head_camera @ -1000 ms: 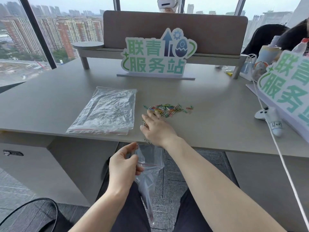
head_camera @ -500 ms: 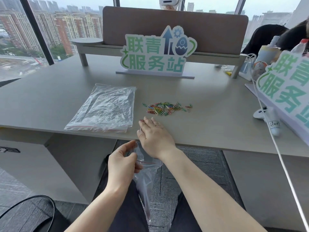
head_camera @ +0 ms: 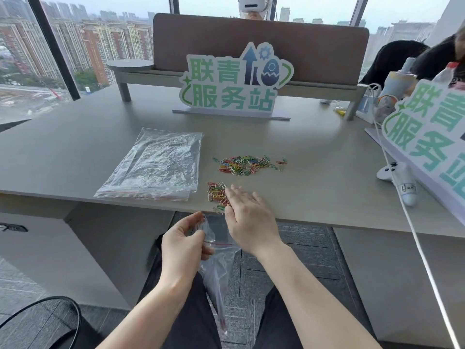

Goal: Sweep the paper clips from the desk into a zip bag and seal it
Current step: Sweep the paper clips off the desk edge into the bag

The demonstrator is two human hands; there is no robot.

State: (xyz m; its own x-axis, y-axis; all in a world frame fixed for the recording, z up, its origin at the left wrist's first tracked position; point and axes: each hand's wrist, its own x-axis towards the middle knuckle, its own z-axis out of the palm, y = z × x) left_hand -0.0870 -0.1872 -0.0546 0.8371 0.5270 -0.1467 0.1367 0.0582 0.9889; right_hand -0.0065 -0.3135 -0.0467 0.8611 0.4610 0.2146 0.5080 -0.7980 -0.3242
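Observation:
A heap of coloured paper clips (head_camera: 247, 165) lies in the middle of the grey desk (head_camera: 314, 172). A smaller bunch of clips (head_camera: 217, 195) sits right at the desk's front edge. My right hand (head_camera: 247, 217) rests flat on the edge just beside that bunch, its straight fingers touching the clips. Below the edge, my left hand (head_camera: 185, 245) pinches the rim of a clear zip bag (head_camera: 219, 268) with a red seal line. The bag's mouth is held under the edge and its body hangs down between my knees.
A stack of spare clear zip bags (head_camera: 156, 167) lies left of the clips. A green-and-white sign (head_camera: 234, 84) stands behind them and another sign (head_camera: 432, 137) at the right. A white controller (head_camera: 400, 182) and a white cable (head_camera: 412, 235) lie at the right.
My right hand drew back from the main heap to the desk edge, dragging a small bunch of clips with it. My left hand kept the bag under the edge.

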